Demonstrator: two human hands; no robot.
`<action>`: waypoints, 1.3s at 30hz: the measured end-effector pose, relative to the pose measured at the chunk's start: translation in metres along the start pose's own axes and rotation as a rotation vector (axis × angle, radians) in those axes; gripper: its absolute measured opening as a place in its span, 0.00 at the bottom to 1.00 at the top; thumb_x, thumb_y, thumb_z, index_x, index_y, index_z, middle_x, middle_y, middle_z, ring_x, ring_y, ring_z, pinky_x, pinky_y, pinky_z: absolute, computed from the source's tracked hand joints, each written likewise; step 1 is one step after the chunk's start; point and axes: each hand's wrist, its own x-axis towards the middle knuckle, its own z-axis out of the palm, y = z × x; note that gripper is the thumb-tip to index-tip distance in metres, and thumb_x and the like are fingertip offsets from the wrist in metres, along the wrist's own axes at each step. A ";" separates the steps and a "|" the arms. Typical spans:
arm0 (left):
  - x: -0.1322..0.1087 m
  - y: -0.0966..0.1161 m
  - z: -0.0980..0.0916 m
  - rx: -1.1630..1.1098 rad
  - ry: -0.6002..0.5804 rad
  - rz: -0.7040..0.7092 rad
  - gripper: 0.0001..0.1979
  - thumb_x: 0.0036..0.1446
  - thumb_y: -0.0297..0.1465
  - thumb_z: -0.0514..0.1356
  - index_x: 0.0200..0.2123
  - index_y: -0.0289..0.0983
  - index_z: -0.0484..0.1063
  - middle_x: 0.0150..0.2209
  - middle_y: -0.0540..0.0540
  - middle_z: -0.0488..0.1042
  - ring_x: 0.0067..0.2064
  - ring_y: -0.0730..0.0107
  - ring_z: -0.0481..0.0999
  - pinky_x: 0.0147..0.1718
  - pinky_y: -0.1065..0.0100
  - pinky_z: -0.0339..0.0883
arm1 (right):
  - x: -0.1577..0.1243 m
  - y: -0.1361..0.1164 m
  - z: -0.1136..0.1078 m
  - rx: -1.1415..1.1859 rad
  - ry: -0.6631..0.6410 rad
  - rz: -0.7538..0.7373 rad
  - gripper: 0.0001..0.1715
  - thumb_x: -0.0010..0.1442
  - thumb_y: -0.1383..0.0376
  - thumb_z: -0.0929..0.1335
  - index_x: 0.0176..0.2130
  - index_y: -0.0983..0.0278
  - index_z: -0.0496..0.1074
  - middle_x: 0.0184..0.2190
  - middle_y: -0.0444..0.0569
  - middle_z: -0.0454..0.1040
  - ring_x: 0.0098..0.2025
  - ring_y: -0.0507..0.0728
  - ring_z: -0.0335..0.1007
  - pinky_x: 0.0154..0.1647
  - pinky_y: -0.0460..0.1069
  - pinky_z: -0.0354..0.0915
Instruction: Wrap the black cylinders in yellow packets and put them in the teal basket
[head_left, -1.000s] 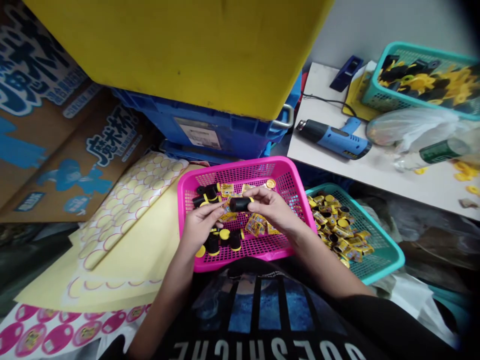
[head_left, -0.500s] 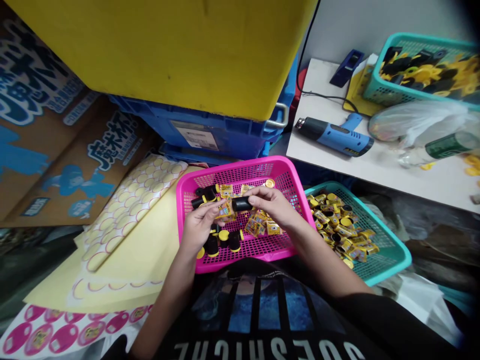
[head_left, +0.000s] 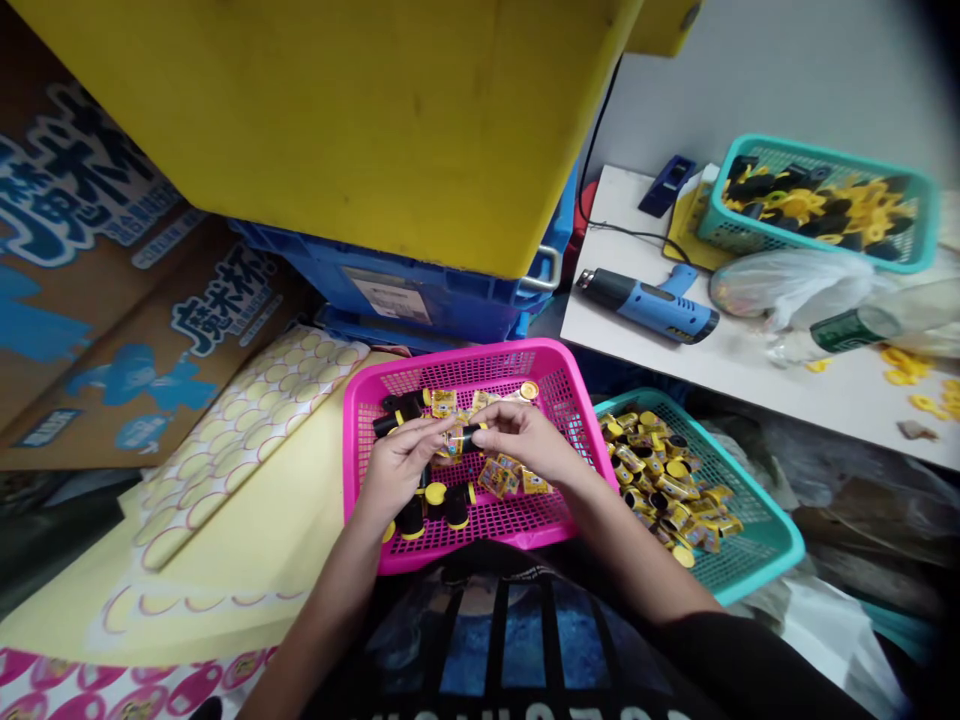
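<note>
We're in a workshop, and look: a heat gun lies by the white table's left edge, a teal basket of loose parts sits towards its far edge, and printed cartons fill our left.

Soft, rather dim light spreads evenly, its source out of view. Pale sheen marks the translucent white plastic bag; shadow deepens beneath the flat white tabletop. Wide-angle stretching warps the edges, the far right corner blackens, and blur hides details on the small black plastic cylinder.
</note>
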 end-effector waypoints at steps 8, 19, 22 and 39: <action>-0.005 0.007 0.013 -0.209 0.004 -0.103 0.21 0.41 0.35 0.72 0.41 0.37 0.78 0.42 0.43 0.80 0.40 0.64 0.80 0.41 0.63 0.76 | -0.007 0.007 0.027 0.297 0.022 -0.062 0.23 0.48 0.50 0.74 0.38 0.60 0.70 0.28 0.44 0.71 0.29 0.52 0.67 0.32 0.49 0.66; -0.010 0.008 0.028 -0.226 0.050 -0.103 0.16 0.40 0.30 0.71 0.37 0.38 0.77 0.38 0.46 0.80 0.33 0.69 0.78 0.33 0.67 0.75 | -0.005 0.028 0.042 0.441 -0.088 -0.038 0.30 0.51 0.42 0.70 0.45 0.57 0.69 0.39 0.47 0.71 0.31 0.53 0.64 0.32 0.48 0.65; -0.012 0.008 0.027 -0.201 0.035 -0.108 0.16 0.40 0.30 0.71 0.36 0.38 0.77 0.38 0.45 0.80 0.37 0.65 0.79 0.36 0.64 0.75 | -0.004 0.031 0.039 0.391 -0.085 -0.040 0.32 0.49 0.40 0.70 0.45 0.57 0.68 0.42 0.48 0.71 0.34 0.54 0.66 0.33 0.49 0.66; -0.003 -0.003 0.024 0.169 -0.002 0.202 0.18 0.54 0.36 0.63 0.50 0.44 0.74 0.49 0.45 0.70 0.38 0.70 0.73 0.38 0.67 0.73 | -0.132 -0.037 -0.113 -0.441 0.618 -0.158 0.21 0.59 0.49 0.66 0.45 0.59 0.72 0.40 0.50 0.76 0.40 0.59 0.73 0.42 0.54 0.68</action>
